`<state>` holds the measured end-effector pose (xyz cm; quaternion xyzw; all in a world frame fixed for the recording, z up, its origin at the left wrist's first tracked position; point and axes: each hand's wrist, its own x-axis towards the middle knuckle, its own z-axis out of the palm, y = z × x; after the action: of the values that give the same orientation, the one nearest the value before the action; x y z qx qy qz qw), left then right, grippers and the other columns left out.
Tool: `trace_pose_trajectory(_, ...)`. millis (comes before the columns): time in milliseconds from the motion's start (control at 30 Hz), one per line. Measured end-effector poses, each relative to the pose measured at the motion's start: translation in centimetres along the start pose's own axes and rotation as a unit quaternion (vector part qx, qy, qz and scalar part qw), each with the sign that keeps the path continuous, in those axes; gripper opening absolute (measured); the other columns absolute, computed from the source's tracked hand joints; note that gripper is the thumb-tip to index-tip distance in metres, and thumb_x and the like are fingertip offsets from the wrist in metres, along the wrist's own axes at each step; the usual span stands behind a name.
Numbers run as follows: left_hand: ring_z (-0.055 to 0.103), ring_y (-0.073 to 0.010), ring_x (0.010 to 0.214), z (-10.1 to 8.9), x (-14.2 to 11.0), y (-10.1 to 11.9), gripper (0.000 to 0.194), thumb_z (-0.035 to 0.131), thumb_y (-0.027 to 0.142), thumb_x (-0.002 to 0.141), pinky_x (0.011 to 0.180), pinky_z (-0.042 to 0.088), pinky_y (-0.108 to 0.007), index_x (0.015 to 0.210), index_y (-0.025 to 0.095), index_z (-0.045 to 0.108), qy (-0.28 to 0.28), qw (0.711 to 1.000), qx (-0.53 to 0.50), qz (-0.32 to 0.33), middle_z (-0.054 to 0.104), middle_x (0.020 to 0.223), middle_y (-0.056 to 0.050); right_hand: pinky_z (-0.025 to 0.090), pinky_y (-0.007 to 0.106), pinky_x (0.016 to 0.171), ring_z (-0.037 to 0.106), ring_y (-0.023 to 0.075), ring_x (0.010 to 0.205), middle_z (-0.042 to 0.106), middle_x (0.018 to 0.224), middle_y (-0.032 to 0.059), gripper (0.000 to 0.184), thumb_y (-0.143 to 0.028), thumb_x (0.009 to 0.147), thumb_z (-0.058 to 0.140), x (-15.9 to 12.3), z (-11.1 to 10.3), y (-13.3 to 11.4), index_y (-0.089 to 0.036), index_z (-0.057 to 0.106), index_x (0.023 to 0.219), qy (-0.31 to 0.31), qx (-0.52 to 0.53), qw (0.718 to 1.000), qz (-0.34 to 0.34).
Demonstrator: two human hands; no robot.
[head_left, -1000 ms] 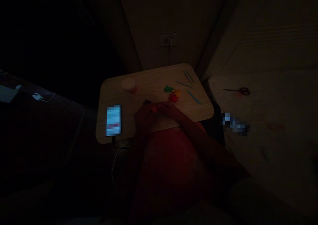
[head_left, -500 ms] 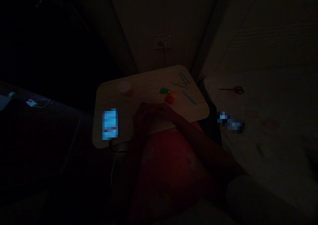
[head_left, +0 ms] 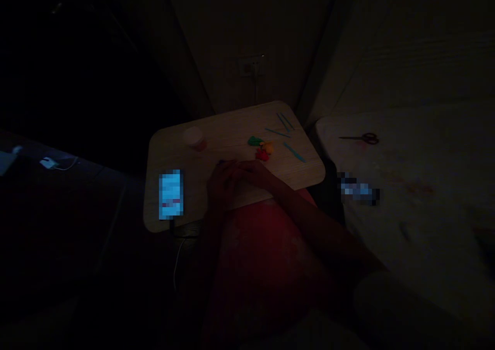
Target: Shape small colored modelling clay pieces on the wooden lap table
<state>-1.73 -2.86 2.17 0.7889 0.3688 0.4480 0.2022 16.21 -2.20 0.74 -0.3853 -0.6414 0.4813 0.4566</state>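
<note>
My left hand (head_left: 221, 182) and my right hand (head_left: 253, 173) meet over the near part of a small wooden-topped table (head_left: 224, 126). Their fingers are closed and pressed together, and whatever lies between them is hidden in the dim light. A small dark thing (head_left: 221, 162) shows just past the left fingers; its kind is unclear. Beyond my right hand lie soft-looking lumps, like modelling clay: a green one (head_left: 255, 141), a yellow-orange one (head_left: 266, 147) and a red one (head_left: 262, 155), touching one another.
A pale-lidded tub (head_left: 194, 136) stands at the back left, with a lit phone (head_left: 170, 194) nearer. Thin blue-green sticks (head_left: 277, 132) and a flat blue-green tool (head_left: 294, 152) lie at right. Scissors (head_left: 359, 138) rest on the pale surface beside the table. A wall socket (head_left: 250, 66) is behind.
A small orange-red spot seen between my fingers a second ago is now covered as the hands close together. The whole view has shifted slightly; the table items stay in place.
</note>
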Motion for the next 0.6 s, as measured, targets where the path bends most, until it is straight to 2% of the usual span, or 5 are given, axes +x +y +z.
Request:
trace_pose_trajectory(100, 0.070, -0.0251, 0.122, 0.0, 0.0, 0.0, 0.033, 0.060, 0.042, 0.103, 0.112, 0.054, -0.050, 0.127, 0.025, 0.075, -0.006, 1.000, 0.001, 0.005, 0.075, 0.131, -0.009, 0.053, 0.028, 0.080, 0.067, 0.0173, 0.082, 0.076, 0.086, 0.0065, 0.053, -0.065, 0.090, 0.066, -0.1, -0.2, -0.1, -0.015, 0.079, 0.083, 0.004, -0.003, 1.000, -0.010)
trace_pose_trajectory(267, 0.069, -0.0272, 0.125, -0.3, -0.1, 0.4, 0.041, 0.062, 0.043, 0.101, 0.112, 0.053, -0.050, 0.135, 0.022, 0.070, -0.021, 1.000, -0.006, 0.005, 0.074, 0.134, -0.012, 0.054, 0.029, 0.079, 0.069, 0.0190, 0.084, 0.077, 0.087, 0.0073, 0.051, -0.065, 0.089, 0.068, -0.1, -0.1, -0.1, -0.015, 0.080, 0.085, 0.009, 0.026, 0.999, 0.026)
trace_pose_trajectory(400, 0.069, -0.0265, 0.124, -0.6, -0.1, 0.6, 0.040, 0.061, 0.043, 0.102, 0.112, 0.053, -0.049, 0.135, 0.022, 0.070, -0.015, 1.000, -0.021, 0.003, 0.074, 0.134, -0.011, 0.055, 0.031, 0.085, 0.071, 0.0203, 0.089, 0.077, 0.087, 0.0063, 0.051, -0.065, 0.091, 0.065, 0.0, 0.1, 0.2, -0.016, 0.079, 0.087, -0.003, 0.056, 0.998, 0.041)
trace_pose_trajectory(600, 0.069, -0.0253, 0.124, -0.4, -0.2, 0.2, 0.040, 0.055, 0.046, 0.105, 0.111, 0.054, -0.046, 0.132, 0.022, 0.072, -0.024, 1.000, -0.006, -0.016, 0.075, 0.132, -0.010, 0.053, 0.033, 0.096, 0.071, 0.0206, 0.098, 0.079, 0.099, 0.0072, 0.052, -0.061, 0.101, 0.052, -0.1, 0.2, 1.1, -0.017, 0.079, 0.094, -0.025, -0.010, 0.999, 0.038)
